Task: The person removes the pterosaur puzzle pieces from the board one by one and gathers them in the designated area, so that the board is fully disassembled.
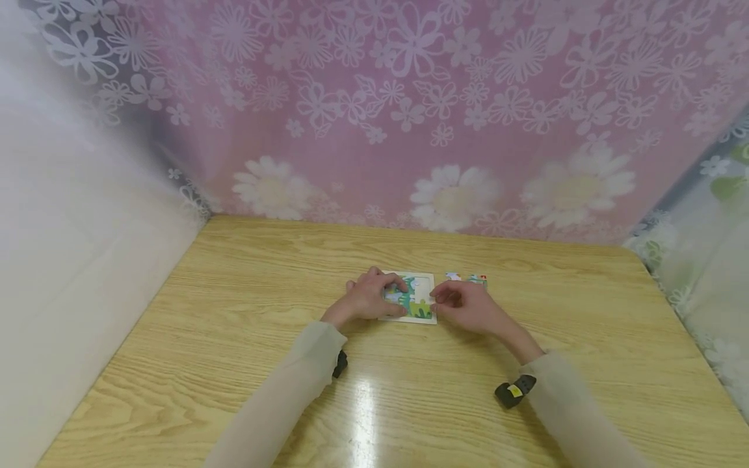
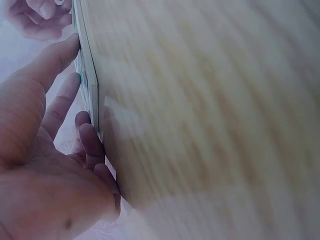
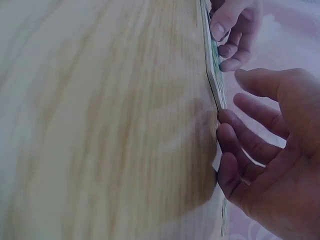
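A small jigsaw puzzle in a white-rimmed tray point(image 1: 433, 286) lies on the table, with green and blue pieces in it and a pale bare patch at its upper right. My left hand point(image 1: 370, 296) rests over its left side, thumb and index fingertips touching the puzzle, other fingers by the tray's edge point(image 2: 94, 100). At the right rim is my right hand point(image 1: 468, 307). Its thumb and index finger stand apart with nothing visible between them in the right wrist view, its other fingertips point(image 3: 227, 117) down by the tray edge and table. Loose puzzle pieces point(image 1: 452, 276) lie just behind this hand, partly hidden.
The wood-grain table point(image 1: 263, 286) extends around the puzzle on all sides. A pink flowered curtain point(image 1: 351, 149) hangs along its back edge, with pale cloth at the left and right sides. Black wrist cameras point(image 1: 515, 391) sit at both sleeves.
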`<state>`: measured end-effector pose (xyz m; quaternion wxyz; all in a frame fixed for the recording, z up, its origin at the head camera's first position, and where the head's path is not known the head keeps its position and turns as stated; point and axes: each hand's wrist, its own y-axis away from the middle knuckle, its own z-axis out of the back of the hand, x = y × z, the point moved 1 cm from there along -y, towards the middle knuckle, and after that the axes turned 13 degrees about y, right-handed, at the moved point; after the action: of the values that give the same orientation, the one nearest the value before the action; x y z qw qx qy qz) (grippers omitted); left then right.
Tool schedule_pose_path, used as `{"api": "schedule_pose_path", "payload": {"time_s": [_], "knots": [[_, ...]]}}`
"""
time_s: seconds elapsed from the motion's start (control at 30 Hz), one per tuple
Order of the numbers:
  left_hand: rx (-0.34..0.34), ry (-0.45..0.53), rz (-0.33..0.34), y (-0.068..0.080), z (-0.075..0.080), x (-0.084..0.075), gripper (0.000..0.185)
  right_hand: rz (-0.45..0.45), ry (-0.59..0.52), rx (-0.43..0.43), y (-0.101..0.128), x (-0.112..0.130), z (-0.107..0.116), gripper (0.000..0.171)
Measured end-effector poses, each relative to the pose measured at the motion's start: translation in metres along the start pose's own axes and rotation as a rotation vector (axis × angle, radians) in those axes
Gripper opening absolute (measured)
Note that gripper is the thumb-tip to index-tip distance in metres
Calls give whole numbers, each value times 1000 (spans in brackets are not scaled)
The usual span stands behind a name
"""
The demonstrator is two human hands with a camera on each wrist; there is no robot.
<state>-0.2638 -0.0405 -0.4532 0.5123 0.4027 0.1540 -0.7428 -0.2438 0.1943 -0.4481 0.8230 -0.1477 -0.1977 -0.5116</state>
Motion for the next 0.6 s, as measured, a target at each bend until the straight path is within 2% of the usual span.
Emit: {"api": "schedule_pose_path", "payload": {"time_s": [0.3, 0.6], "knots": [[5, -9, 20, 2, 3, -4, 36, 33, 118, 12, -6, 6, -10, 30], [-8, -14, 51, 0, 1, -7, 35, -6, 94, 36, -6, 8, -11, 27]]}}
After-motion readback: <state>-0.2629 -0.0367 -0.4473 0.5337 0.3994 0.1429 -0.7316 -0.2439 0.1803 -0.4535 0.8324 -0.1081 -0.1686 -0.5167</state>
